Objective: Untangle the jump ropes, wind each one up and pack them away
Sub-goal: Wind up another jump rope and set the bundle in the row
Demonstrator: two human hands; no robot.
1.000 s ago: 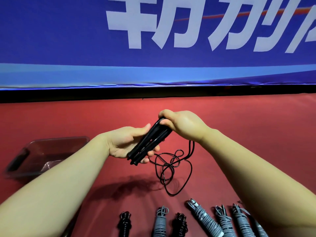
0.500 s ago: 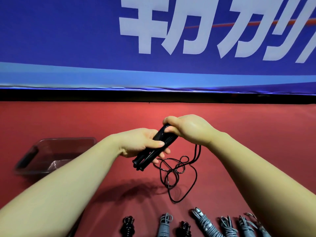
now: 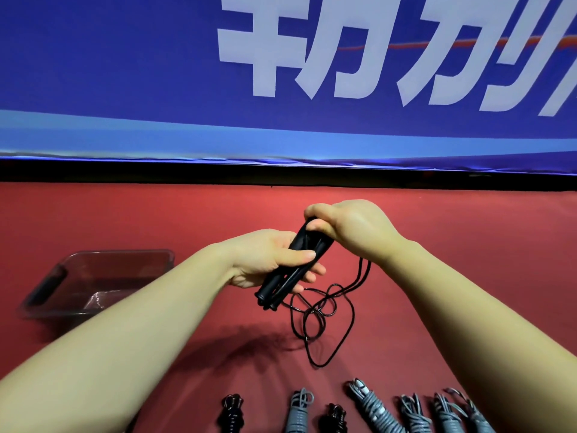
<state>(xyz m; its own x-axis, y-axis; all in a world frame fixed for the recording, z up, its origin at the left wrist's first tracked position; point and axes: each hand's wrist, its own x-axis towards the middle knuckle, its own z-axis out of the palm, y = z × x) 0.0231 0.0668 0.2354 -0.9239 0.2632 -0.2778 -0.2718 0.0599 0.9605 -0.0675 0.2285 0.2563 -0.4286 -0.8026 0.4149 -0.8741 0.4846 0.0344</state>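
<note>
ropes [image 3: 371, 407]: wound black and grey bundles in a row at the near edge of the desk [image 3: 468, 276], partly cut off by the frame.
cord [image 3: 321, 314]: thin, black, loose; it drops from under the right hand [image 3: 352, 229] and lies in tangled loops on the desk, just below and right of the hands.
left hand [image 3: 265, 257]: fingers [image 3: 315, 270] wrapped under the lower half of the handles [image 3: 290, 276], thumb laid across the top; a firm hold.
handles: two, black, held together side by side and slanted, lower ends toward the camera, raised above the desk.
right hand: fingers [image 3: 315, 226] curled tight over the upper ends of the handles, back of the hand up.
bin [image 3: 93, 257]: clear plastic, on the desk well left of the hands, behind the left forearm.
desk: red and flat, ending in a dark strip at the back.
banner [image 3: 125, 73]: blue, with large white characters and a paler band along its foot, filling the background.
</note>
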